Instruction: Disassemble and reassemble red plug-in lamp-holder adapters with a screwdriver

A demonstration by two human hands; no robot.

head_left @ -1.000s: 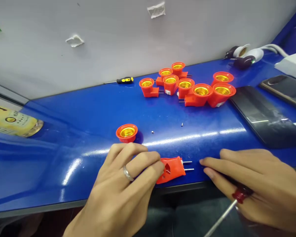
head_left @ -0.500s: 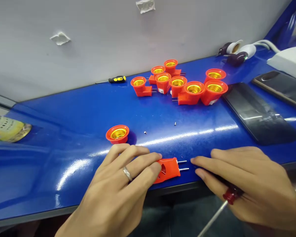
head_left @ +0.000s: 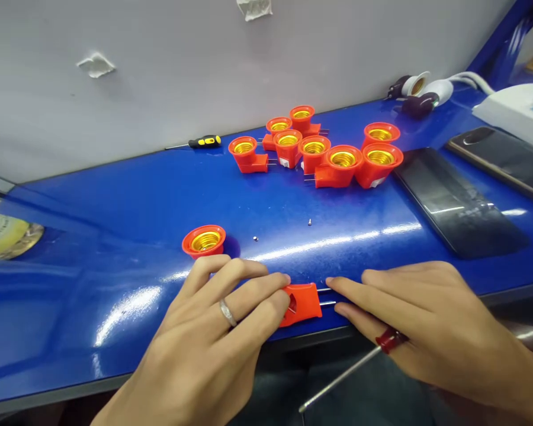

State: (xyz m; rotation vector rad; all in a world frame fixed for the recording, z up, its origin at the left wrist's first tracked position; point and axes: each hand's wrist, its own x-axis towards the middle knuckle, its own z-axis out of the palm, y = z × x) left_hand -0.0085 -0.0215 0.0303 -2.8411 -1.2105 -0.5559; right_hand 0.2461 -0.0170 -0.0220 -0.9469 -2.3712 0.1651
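Observation:
My left hand point(head_left: 224, 322), with a ring on one finger, is closed on an orange-red plug housing point(head_left: 304, 300) lying at the table's front edge. Two metal prongs stick out of the housing to the right. My right hand point(head_left: 417, 319) holds a screwdriver point(head_left: 344, 377) with a dark red handle, its shaft angled down to the left past the edge. The thumb and index fingertips of that hand are at the ends of the prongs. An orange-red lamp socket point(head_left: 204, 241) with a gold thread stands just beyond my left fingers. Two small screws point(head_left: 310, 222) lie farther back.
Several orange-red plug-in lamp sockets point(head_left: 343, 165) are grouped at the back of the blue table point(head_left: 128, 201). A black-and-yellow screwdriver point(head_left: 204, 142) lies by the wall. Two phones point(head_left: 464, 201), white sockets and a white box point(head_left: 515, 112) occupy the right. A yellow-labelled container point(head_left: 9, 234) is at left.
My right hand has moved left, bringing its fingertips to the prongs, and the screwdriver's shaft has swung with it. My left hand keeps its hold on the plug housing. The view has shifted slightly.

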